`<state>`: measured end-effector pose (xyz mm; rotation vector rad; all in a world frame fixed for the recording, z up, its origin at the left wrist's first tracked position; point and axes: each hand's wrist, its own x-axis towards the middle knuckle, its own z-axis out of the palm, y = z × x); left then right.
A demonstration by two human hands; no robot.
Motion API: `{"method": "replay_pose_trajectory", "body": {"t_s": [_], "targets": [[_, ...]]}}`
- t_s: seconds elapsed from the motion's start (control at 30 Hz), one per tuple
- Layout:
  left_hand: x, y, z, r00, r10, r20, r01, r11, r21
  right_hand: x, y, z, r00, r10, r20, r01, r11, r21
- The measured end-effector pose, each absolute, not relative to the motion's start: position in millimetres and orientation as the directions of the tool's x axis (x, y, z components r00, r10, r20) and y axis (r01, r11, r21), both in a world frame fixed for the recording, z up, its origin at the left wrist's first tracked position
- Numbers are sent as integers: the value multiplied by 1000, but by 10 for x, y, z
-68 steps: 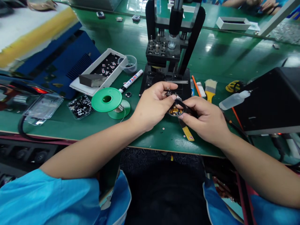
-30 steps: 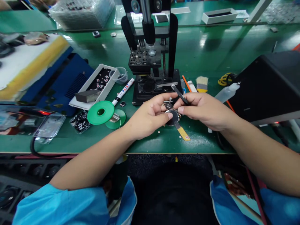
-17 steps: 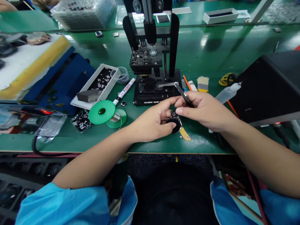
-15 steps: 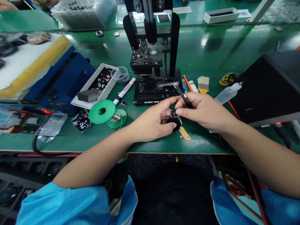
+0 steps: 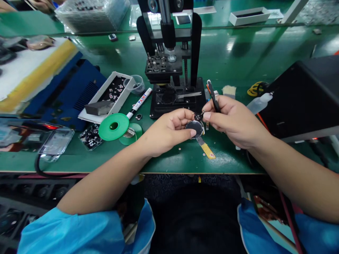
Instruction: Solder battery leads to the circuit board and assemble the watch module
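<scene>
My left hand [image 5: 172,132] is closed around a round watch-like piece with a dark face [image 5: 194,129], its thumb on the rim. A small black round part [image 5: 197,117] sits at the top edge of that piece, between my two hands. My right hand [image 5: 230,118] pinches black tweezers [image 5: 213,97], which point up and away from me, and its thumb and fingertip are beside the small part. Whether they also grip it is too small to tell. A yellow-ended strip [image 5: 208,150] lies on the table just below the watch piece.
A black press [image 5: 172,102] stands beyond my hands. Left are a green solder spool [image 5: 113,126], a paint marker [image 5: 139,103], and a white box [image 5: 99,92] of small parts. Right are a brush [image 5: 229,90], a clear bottle [image 5: 259,103] and a large black box [image 5: 304,95].
Both hands have moved slightly up, away from the table edge, with the watch piece. The tweezers have turned more upright. The small black part and more of the yellow-ended strip now show.
</scene>
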<state>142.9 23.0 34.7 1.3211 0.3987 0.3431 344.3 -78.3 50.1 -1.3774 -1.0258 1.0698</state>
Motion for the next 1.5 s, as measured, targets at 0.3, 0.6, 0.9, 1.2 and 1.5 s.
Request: {"method": "replay_pose_trajectory", "body": {"t_s": [0.3,0.6,0.9,1.2,1.5], "targets": [[1457,254,290,840,539,-56,-106,264,959,3459,-821,502,137,986,-98,137,-117,-984],[1463,222,315,840,543,23,-102,115,988,3460,-813,500,181,982,-46,196,-82,-977],[1457,216,313,835,549,51,-85,37,996,3469,-811,478,154,985,-79,185,-107,-977],[1456,201,328,840,538,65,-65,-19,998,3439,-798,532,171,965,-199,46,-210,-977],[1458,204,323,834,549,57,-67,-2,998,3455,-783,531,175,962,-211,-35,-208,-977]]}}
